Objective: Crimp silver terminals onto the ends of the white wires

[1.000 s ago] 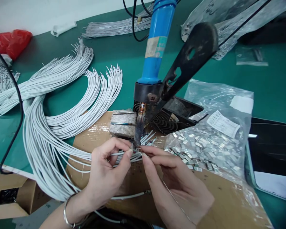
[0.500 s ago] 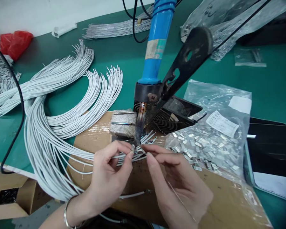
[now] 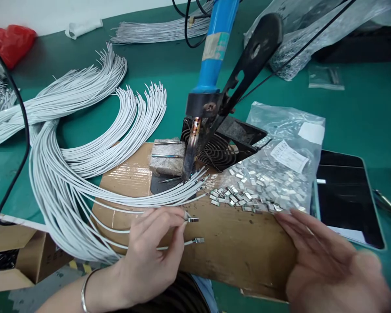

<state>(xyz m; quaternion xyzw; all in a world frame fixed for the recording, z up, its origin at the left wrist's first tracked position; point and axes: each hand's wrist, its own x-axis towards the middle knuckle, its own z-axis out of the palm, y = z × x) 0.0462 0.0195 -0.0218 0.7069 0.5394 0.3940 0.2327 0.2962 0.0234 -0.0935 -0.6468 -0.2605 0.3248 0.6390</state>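
Note:
My left hand (image 3: pixel 153 248) is shut on a few thin white wires, and small metal terminals (image 3: pixel 193 220) sit at their ends just past my fingertips. My right hand (image 3: pixel 329 261) is spread open and blurred, holding nothing, at the cardboard's right edge near a heap of small metal clips (image 3: pixel 241 195). The clips spill from a clear plastic bag (image 3: pixel 283 148). A blue-handled soldering iron (image 3: pixel 211 56) stands clamped in a black stand, its tip (image 3: pixel 189 158) pointing down above a fan of wire ends (image 3: pixel 182 189).
Large loops of white wire (image 3: pixel 78 143) lie on the green mat (image 3: pixel 361 113) to the left, and a grey bundle (image 3: pixel 159 32) lies behind. A stone block (image 3: pixel 167 158) and a round fan guard (image 3: pixel 215 150) sit behind the cardboard sheet (image 3: pixel 237 248). A black tablet (image 3: pixel 342 200) lies right.
My right hand has left the wires, moved right and opened. My left hand has drawn its wires down and away from the iron tip, and terminals now show on their ends.

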